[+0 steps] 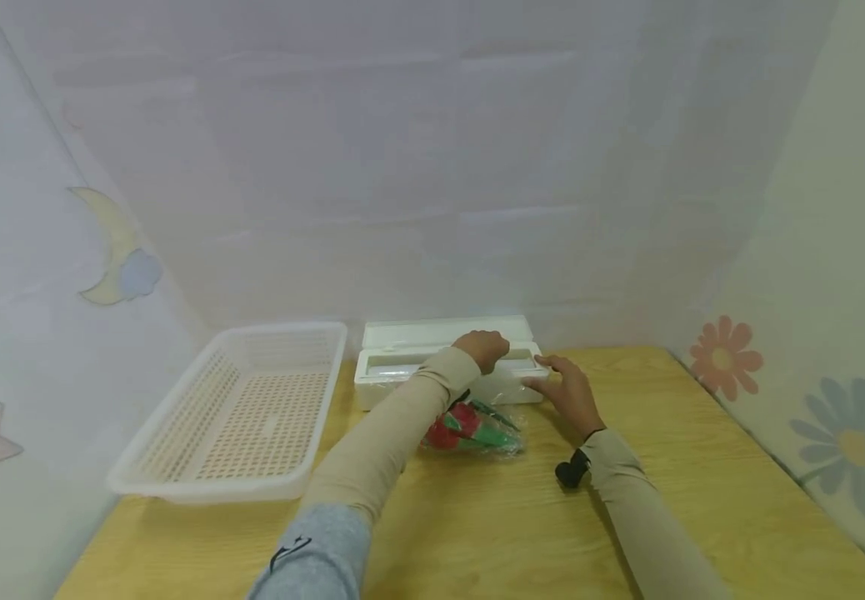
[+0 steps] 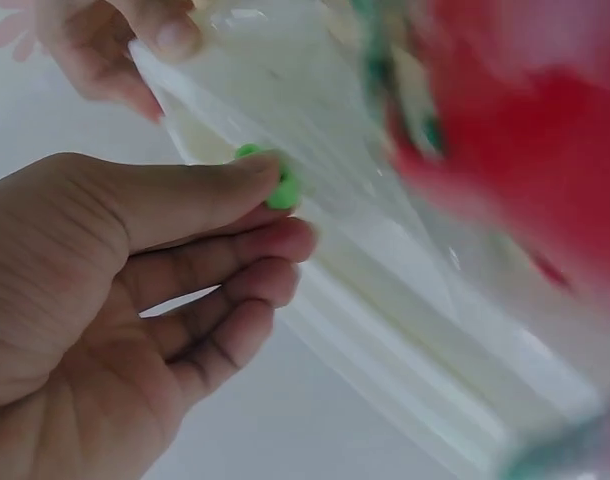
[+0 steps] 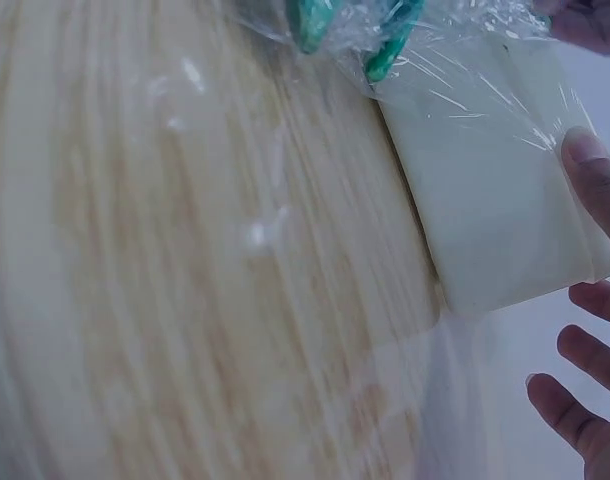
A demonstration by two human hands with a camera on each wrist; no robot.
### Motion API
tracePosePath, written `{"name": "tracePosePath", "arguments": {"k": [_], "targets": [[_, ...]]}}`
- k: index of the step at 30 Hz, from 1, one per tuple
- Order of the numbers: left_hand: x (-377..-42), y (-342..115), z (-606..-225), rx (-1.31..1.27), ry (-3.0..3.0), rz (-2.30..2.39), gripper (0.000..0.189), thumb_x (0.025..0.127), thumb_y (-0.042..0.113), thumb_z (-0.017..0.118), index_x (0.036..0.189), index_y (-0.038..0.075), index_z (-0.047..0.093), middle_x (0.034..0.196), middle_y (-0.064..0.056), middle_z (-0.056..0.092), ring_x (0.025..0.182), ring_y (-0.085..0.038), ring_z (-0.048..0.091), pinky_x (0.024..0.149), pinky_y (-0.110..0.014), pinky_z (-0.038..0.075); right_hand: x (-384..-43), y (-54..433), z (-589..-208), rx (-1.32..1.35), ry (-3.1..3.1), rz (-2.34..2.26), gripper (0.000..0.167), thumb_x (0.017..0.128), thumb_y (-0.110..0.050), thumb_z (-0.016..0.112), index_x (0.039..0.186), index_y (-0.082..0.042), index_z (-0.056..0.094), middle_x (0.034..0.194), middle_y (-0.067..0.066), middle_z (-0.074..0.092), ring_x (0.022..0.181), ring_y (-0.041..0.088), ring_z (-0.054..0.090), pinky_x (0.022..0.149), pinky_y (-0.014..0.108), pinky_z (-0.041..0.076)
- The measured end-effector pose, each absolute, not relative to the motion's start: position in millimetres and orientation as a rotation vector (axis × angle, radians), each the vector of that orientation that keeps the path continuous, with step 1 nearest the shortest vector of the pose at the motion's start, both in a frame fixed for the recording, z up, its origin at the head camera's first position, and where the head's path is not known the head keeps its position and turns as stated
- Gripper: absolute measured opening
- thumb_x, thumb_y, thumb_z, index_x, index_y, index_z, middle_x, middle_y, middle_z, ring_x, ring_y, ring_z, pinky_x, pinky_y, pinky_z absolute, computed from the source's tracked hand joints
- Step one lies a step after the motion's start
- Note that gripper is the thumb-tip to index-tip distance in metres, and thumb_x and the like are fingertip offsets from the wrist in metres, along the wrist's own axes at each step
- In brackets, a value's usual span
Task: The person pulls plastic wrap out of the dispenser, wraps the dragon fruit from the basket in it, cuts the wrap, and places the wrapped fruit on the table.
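Observation:
A long white cling film box point(image 1: 451, 387) lies with its lid point(image 1: 447, 331) tipped up at the back and a pale roll inside. My left hand point(image 1: 483, 348) is over the box's opening. In the left wrist view its thumb and forefinger pinch a small green slider point(image 2: 285, 190) at the box's edge. My right hand point(image 1: 569, 390) grips the box's right end, thumb point(image 3: 590, 170) on the front face and the other fingers spread. In front sits a red and green bundle point(image 1: 470, 425) under clear film point(image 3: 465, 70), partly hidden by my left forearm.
A white plastic basket point(image 1: 312, 433) with a lattice bottom stands to the left on the wooden table point(image 1: 477, 533). Pale walls rise at the back and both sides, close to the table's edges. A black strap device point(image 1: 572, 469) is on my right wrist.

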State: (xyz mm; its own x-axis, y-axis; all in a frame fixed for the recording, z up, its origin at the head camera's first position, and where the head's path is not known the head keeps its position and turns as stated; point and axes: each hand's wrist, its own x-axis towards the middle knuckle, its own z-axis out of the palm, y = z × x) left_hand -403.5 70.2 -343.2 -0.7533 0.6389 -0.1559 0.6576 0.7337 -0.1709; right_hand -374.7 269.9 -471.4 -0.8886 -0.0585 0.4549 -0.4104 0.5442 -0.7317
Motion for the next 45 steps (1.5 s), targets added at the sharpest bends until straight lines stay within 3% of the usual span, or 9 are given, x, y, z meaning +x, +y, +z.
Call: {"name": "tracePosePath", "arguments": {"k": [4, 10, 17, 30, 36, 45], "targets": [[-405, 63, -334, 1.010, 2.838, -0.360, 0.023, 0.100, 0.006, 0.060, 0.121, 0.010, 0.066, 0.111, -0.003, 0.066, 0.084, -0.012, 0.053, 0.069, -0.027, 0.041, -377, 279, -468, 0.372, -2.404, 1.267, 0.058, 0.088, -0.025, 0.077, 0.137, 0.000, 0.057, 0.143, 0.023, 0.051, 0.128, 0.044, 0.046, 0.103, 0.060, 0.039], [-419, 49, -344, 1.005, 2.767, -0.350, 0.009, 0.097, 0.004, 0.063, 0.099, 0.012, 0.063, 0.085, 0.002, 0.052, 0.073, -0.011, 0.041, 0.063, -0.027, 0.035, -376, 282, -477, 0.353, -2.413, 1.255, 0.059, 0.087, -0.024, 0.078, 0.137, 0.002, 0.057, 0.142, 0.025, 0.051, 0.127, 0.045, 0.047, 0.102, 0.059, 0.040], [-430, 28, -346, 1.064, 2.721, -0.344, 0.027, 0.095, 0.007, 0.066, 0.074, 0.015, 0.050, 0.072, 0.004, 0.046, 0.066, -0.010, 0.035, 0.058, -0.026, 0.033, -377, 271, -478, 0.414, -2.368, 1.260, 0.058, 0.088, -0.020, 0.077, 0.137, 0.002, 0.057, 0.141, 0.026, 0.051, 0.127, 0.045, 0.046, 0.101, 0.060, 0.041], [-429, -9, -345, 1.045, 2.728, -0.224, 0.036, 0.091, 0.000, 0.063, 0.067, 0.016, 0.041, 0.068, 0.002, 0.034, 0.063, -0.011, 0.027, 0.056, -0.026, 0.028, -385, 256, -479, 0.458, -2.362, 1.311, 0.058, 0.089, -0.020, 0.076, 0.139, 0.002, 0.055, 0.143, 0.027, 0.049, 0.127, 0.046, 0.046, 0.101, 0.058, 0.041], [-428, -29, -341, 0.979, 2.766, -0.329, 0.026, 0.090, 0.000, 0.067, 0.075, 0.014, 0.050, 0.075, 0.003, 0.047, 0.067, -0.011, 0.037, 0.060, -0.026, 0.034, -387, 257, -478, 0.479, -2.385, 1.313, 0.060, 0.092, -0.025, 0.074, 0.142, 0.001, 0.052, 0.146, 0.026, 0.047, 0.130, 0.046, 0.044, 0.103, 0.059, 0.039], [-422, -60, -340, 0.867, 2.799, -0.390, 0.014, 0.090, 0.007, 0.074, 0.087, 0.010, 0.061, 0.087, 0.000, 0.056, 0.074, -0.011, 0.046, 0.065, -0.026, 0.040, -383, 279, -480, 0.449, -2.369, 1.343, 0.059, 0.094, -0.023, 0.072, 0.143, 0.002, 0.050, 0.148, 0.027, 0.044, 0.132, 0.047, 0.040, 0.103, 0.059, 0.037]]}}
